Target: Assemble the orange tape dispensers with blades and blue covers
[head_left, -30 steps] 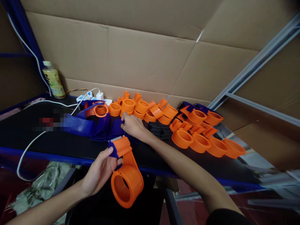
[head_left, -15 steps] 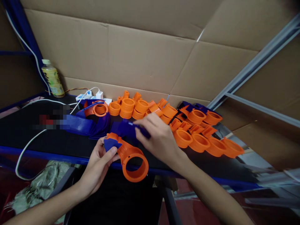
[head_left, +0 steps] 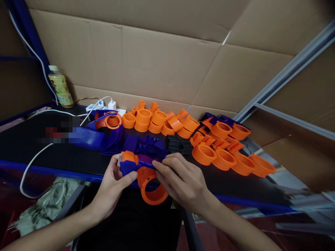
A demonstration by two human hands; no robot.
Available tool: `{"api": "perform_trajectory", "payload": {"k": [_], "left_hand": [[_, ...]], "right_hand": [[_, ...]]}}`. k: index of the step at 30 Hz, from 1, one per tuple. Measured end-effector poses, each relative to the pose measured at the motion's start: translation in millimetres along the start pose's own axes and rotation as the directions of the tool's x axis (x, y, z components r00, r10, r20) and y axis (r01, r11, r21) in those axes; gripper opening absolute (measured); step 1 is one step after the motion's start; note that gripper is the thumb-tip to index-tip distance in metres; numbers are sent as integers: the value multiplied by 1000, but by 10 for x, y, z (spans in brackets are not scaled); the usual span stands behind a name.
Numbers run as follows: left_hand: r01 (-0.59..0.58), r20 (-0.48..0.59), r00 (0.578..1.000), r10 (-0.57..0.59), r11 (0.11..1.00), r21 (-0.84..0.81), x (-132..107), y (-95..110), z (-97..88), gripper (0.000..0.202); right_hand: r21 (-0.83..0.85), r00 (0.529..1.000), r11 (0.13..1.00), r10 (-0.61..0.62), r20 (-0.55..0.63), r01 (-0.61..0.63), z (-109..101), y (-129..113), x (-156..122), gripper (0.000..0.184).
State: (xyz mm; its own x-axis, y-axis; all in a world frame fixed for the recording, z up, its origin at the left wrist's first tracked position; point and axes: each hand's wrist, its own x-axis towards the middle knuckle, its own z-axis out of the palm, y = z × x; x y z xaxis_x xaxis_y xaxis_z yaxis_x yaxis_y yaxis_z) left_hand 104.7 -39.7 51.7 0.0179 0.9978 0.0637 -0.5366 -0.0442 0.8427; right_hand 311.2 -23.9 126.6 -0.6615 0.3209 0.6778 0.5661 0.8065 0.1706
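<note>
My left hand [head_left: 112,188] is closed on the end of an orange tape dispenser body [head_left: 155,197], its thumb pressing a dark blue plate [head_left: 128,168] at that end. The body's round ring hangs below, over the table's front edge. In the fingers of my right hand [head_left: 183,181] is a dark blue plastic piece [head_left: 146,161], which rests along the top of the orange body. Part of the ring and the far end of the blue piece are hidden behind that hand. Just beyond lie a heap of blue parts [head_left: 153,144] and black parts [head_left: 179,143].
Several orange tape dispenser bodies [head_left: 205,154] stand in rows at the middle and right. Flat blue pieces [head_left: 91,137] are stacked at left, near a power strip [head_left: 119,112] and white cables. A drink bottle [head_left: 61,87] stands at the back left, before a cardboard wall [head_left: 167,59].
My right hand has come down and nearer with the blue piece, from above the blue heap onto the orange body. The black parts now show. My left hand has barely moved.
</note>
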Motion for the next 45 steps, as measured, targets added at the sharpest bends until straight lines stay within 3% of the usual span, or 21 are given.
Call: {"api": "perform_trajectory", "payload": {"k": [4, 10, 24, 30, 35, 38, 40, 45], "left_hand": [[-2, 0, 1000, 2, 1000, -9, -11, 16, 4, 44], [11, 10, 1000, -11, 999, 43, -17, 57, 34, 44], [-22, 13, 1000, 21, 995, 94, -40, 29, 16, 44], [16, 32, 999, -18, 999, 45, -48, 21, 13, 43], [0, 24, 1000, -2, 997, 84, -41, -15, -1, 46], [-12, 11, 1000, 10, 994, 113, -42, -27, -30, 50], [-19, 28, 999, 16, 993, 119, -62, -18, -52, 57], [-119, 150, 985, 88, 970, 212, -157, 59, -59, 73]], "right_hand": [[8, 999, 1000, -7, -49, 7, 5, 1, -23, 21], [-43, 1000, 999, -15, 2, 15, 15, -38, -71, 22], [-208, 993, 972, -118, -17, 112, -41, -141, -98, 19], [-208, 995, 974, -99, -26, 91, 6, -102, -79, 16], [-103, 996, 990, -91, 22, 93, 5, -106, -80, 13], [86, 998, 996, -10, 59, 4, -25, -114, -76, 8], [258, 986, 955, 119, 114, -145, -42, -106, -61, 18], [561, 855, 645, 394, 337, -518, 39, -58, -42, 20]]}}
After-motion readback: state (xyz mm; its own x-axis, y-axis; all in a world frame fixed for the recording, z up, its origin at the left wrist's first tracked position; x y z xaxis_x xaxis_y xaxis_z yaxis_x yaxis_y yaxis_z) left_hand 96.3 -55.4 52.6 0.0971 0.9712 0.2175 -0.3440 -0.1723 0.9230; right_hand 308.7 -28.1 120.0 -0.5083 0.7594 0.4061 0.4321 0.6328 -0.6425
